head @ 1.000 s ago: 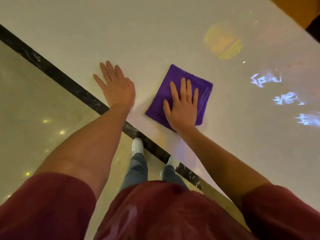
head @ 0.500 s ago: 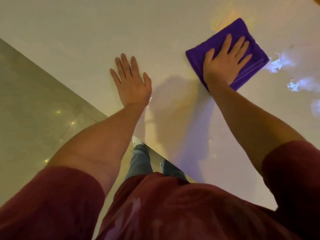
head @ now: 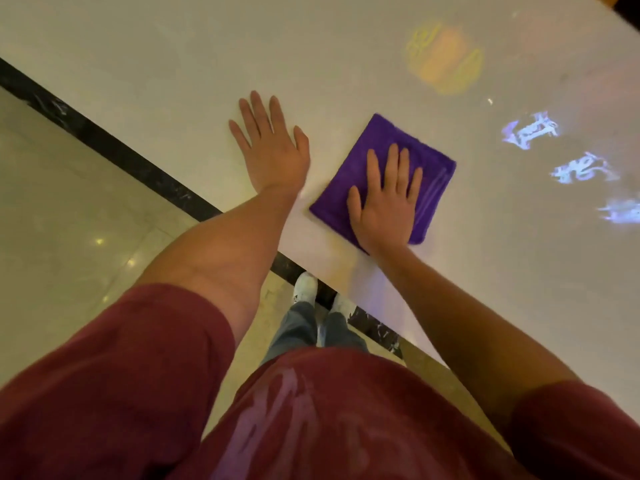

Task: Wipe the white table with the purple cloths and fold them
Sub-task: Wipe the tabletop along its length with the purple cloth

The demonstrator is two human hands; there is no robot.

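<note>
Purple cloth, partly hidden under flat right hand; near corner unseen.

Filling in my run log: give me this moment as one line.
phase: wiping | right hand: flat on purple cloth | left hand: flat on white table | cloth: folded square

Warm, rather dim indoor light is seen throughout. The glossy white table is marked by an orange-yellow patch of glare at upper right and bluish-white reflections along the right edge. Small bright points are mirrored in the polished floor at left. Only a faint shadow is cast beside the hands. The whole frame is softened by slight blur, and straight lines are bent toward the edges by wide-angle distortion
</note>
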